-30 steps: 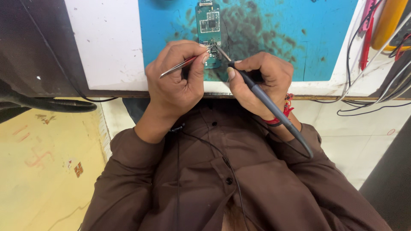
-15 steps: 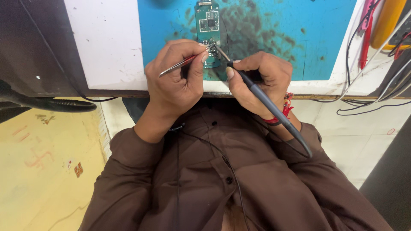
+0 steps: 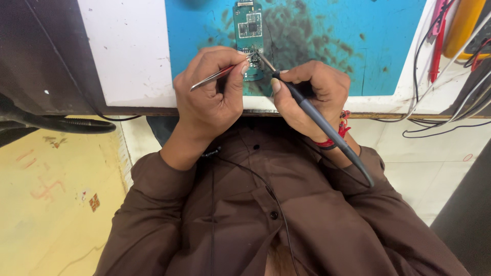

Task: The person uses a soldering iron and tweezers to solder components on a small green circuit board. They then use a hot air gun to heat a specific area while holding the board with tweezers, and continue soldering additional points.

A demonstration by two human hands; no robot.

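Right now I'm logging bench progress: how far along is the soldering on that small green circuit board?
Set up: the small green circuit board lies on the scorched blue work mat. In hand: the left hand holds thin metal tweezers to the board's lower part, and the right hand brings the grey-handled soldering iron tip there. Whether any joint is finished is too small to tell.

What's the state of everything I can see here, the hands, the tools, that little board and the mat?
Left hand: closed on the tweezers.
Tweezers: gripped, tips down at the board.
Right hand: closed on the soldering iron.
Soldering iron: held slanted, tip at the board beside the tweezers' tips.
Circuit board: lying flat on the mat.
Blue mat: flat on the bench, stained with dark marks.
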